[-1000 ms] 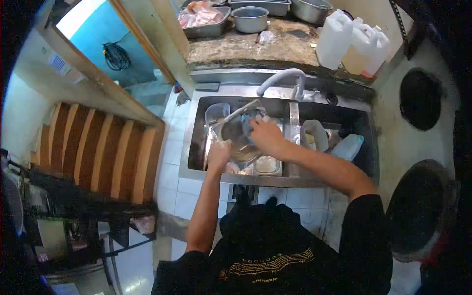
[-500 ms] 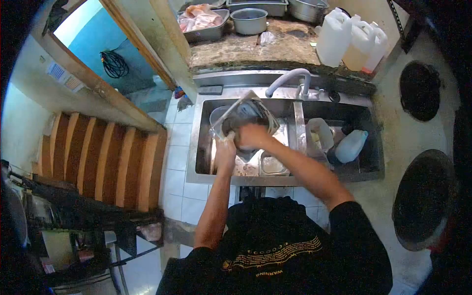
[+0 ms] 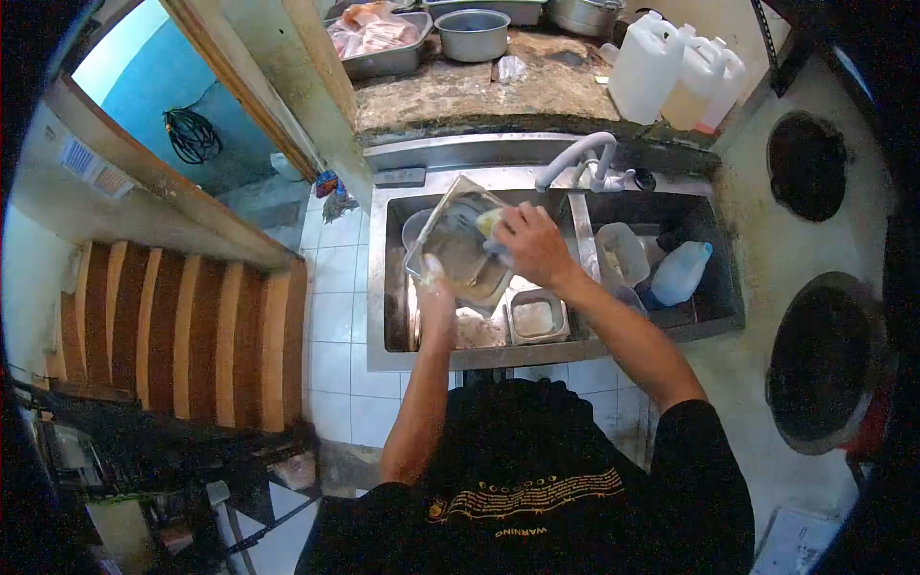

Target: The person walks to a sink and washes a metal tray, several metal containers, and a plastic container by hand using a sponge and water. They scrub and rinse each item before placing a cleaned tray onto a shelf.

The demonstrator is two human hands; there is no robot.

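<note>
My left hand [image 3: 437, 295] grips the near left edge of a rectangular metal tray [image 3: 460, 251], which is tilted above the left sink basin. In my right hand [image 3: 533, 245] is a yellowish sponge [image 3: 489, 222], at the tray's right side, with fingers curled round it. Below, a small square container [image 3: 539, 316] sits on the basin floor. A clear round bowl [image 3: 415, 228] shows partly behind the tray. The grey faucet [image 3: 575, 158] arches over the back of the sink near my right hand.
The right basin holds a plastic container [image 3: 623, 251] and a pale bottle [image 3: 682, 274]. On the stone counter [image 3: 431, 101] stand white jugs [image 3: 648, 72], a round pan [image 3: 473, 38] and a tray of raw meat [image 3: 383, 59]. Wooden steps [image 3: 172, 335] lie at left.
My right hand has moved up and right from inside the tray to its right side, where the sponge now shows. The whole view has shifted slightly.
</note>
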